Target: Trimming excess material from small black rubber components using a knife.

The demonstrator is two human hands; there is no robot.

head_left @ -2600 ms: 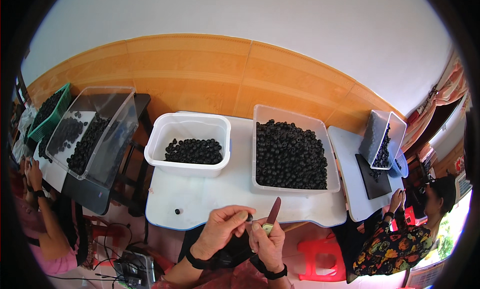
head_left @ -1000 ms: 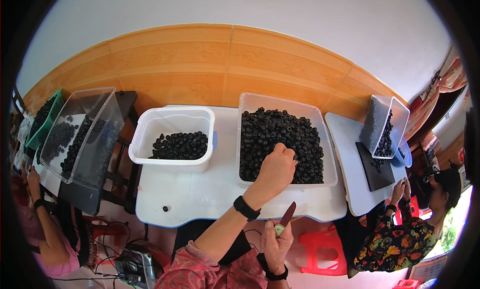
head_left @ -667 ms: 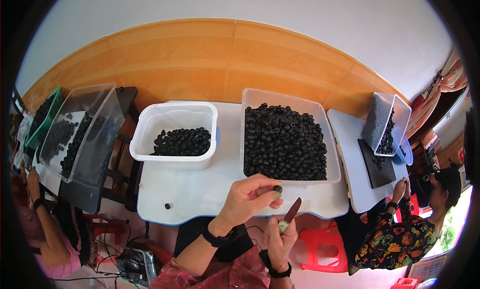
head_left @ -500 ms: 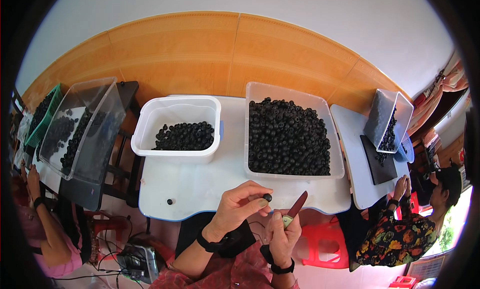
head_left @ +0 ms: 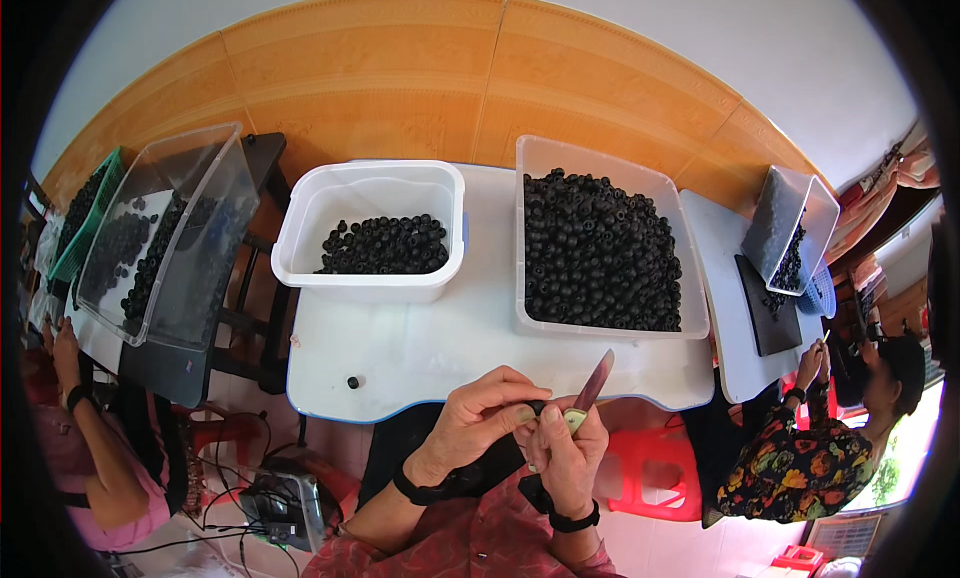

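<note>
My left hand (head_left: 468,423) pinches a small black bead-like piece (head_left: 535,407) between thumb and fingertips. Close against it, my right hand (head_left: 570,458) is closed around a knife (head_left: 598,378), its pale green handle in the fist and its reddish-brown blade pointing up and away. Both hands are just off the table's near edge. Beyond them stands a clear plastic bin (head_left: 612,331) heaped with similar round black pieces, some showing holes. To its left, a white tub (head_left: 368,281) holds a smaller pile. One loose black piece (head_left: 353,382) lies near the table's front left.
The white table (head_left: 400,343) has a wavy front edge. Co-workers sit at both sides, a person in pink (head_left: 120,478) left and one in a floral shirt (head_left: 795,468) right, each near bins of black pieces. A red stool (head_left: 655,468) and cables (head_left: 225,526) are below.
My hands have come together, bringing the black piece against the knife hand. The whole view has shifted, so the table and bins appear slightly higher and further right.
</note>
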